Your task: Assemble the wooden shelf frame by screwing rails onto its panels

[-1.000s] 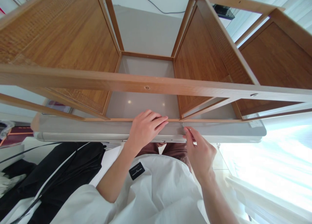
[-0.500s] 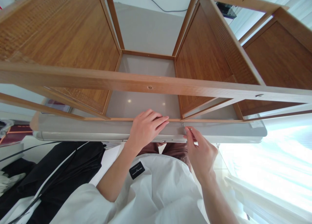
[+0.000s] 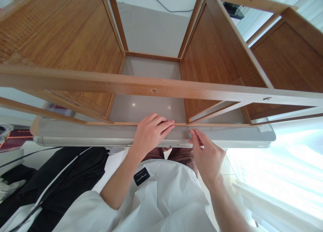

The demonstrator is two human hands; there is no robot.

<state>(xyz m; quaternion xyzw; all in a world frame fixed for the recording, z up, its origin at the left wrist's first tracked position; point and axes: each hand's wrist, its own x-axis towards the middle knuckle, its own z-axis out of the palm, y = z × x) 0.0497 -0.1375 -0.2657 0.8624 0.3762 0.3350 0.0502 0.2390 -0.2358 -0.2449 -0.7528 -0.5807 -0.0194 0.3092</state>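
Our right hand [image 3: 208,154] has thumb and fingers pinched together on a thin metal tool [image 3: 195,131], which is at the near bottom rail [image 3: 180,124] of the wooden frame [image 3: 126,84]. Our left hand [image 3: 150,134] rests over that rail, just beside; we cannot tell whether it clamps. The frame stands on a grey table [image 3: 113,132], its brown panels [image 3: 209,50] upright.

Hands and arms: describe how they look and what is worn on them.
The left hand and right hand are bare, with no glove or watch visible. A loose, white left sleeve ends near the elbow, leaving that forearm uncovered. The right sleeve's edge is unclear.
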